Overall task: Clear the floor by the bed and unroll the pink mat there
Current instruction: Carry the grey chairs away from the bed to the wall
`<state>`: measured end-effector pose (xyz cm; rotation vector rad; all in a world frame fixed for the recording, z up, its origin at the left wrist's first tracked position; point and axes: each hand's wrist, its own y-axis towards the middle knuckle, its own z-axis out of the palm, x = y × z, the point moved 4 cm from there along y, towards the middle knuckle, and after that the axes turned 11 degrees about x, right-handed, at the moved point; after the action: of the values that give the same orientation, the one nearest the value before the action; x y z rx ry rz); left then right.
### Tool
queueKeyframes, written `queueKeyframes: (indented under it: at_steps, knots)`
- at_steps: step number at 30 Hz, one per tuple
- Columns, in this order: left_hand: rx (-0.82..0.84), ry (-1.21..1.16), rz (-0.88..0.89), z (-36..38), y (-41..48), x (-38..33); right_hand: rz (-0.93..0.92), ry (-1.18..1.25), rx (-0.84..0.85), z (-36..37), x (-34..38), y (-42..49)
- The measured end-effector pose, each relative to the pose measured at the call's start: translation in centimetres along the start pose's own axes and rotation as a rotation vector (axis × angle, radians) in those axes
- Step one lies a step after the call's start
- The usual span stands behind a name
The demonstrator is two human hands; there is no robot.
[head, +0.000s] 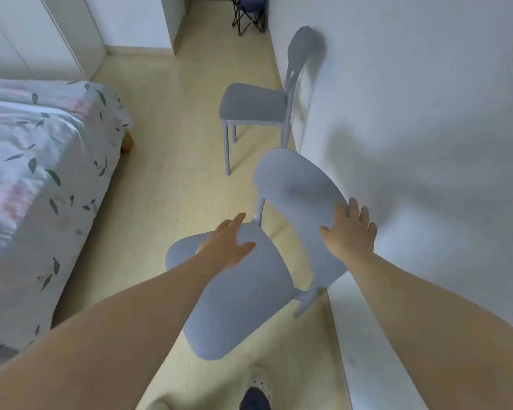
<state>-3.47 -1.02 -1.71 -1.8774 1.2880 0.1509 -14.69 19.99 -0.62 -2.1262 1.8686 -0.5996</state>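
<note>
A grey-blue plastic chair (237, 303) stands close to the white wall on the right, just in front of me. My left hand (228, 247) lies flat on the back part of its seat with the fingers stretched out. My right hand (350, 229) rests against the top of the chair's backrest (296, 196), fingers spread and straight, not curled around it. Neither hand is closed on the chair. The bed (36, 184), with a floral leaf-print cover, fills the left side. The wooden floor (160, 184) runs between the bed and the wall. No pink mat is in view.
A second grey-blue chair (255, 105) stands against the wall further ahead. A dark folding camp chair (248, 14) sits at the far end of the passage. White wardrobe doors (42, 34) are behind the bed. My shoes (256, 389) show at the bottom edge.
</note>
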Motion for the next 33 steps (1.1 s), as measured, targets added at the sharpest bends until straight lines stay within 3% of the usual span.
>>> queueKeyframes:
  at_steps: [4, 10, 17, 25, 33]
  knots:
    - [0.066, -0.004, -0.11, 1.1, 1.0, 0.5, -0.026, 0.165, 0.011, 0.0, -0.3, 2.1]
    - [0.064, 0.036, -0.167, 0.8, 1.4, 0.7, 0.101, 0.33, 0.01, -1.0, -0.4, 4.3]
    - [0.055, 0.007, -0.213, -0.8, 0.0, 0.5, 0.03, 0.312, 0.044, -2.5, 1.3, 3.2]
    - [-0.027, -0.16, -0.211, -4.1, -4.4, 2.2, -0.136, 0.44, 0.256, -2.6, 9.2, -2.3]
    - [-0.17, -0.292, -0.278, -7.8, -11.4, 9.7, -0.14, 0.455, 0.4, -0.9, 18.5, -8.7]
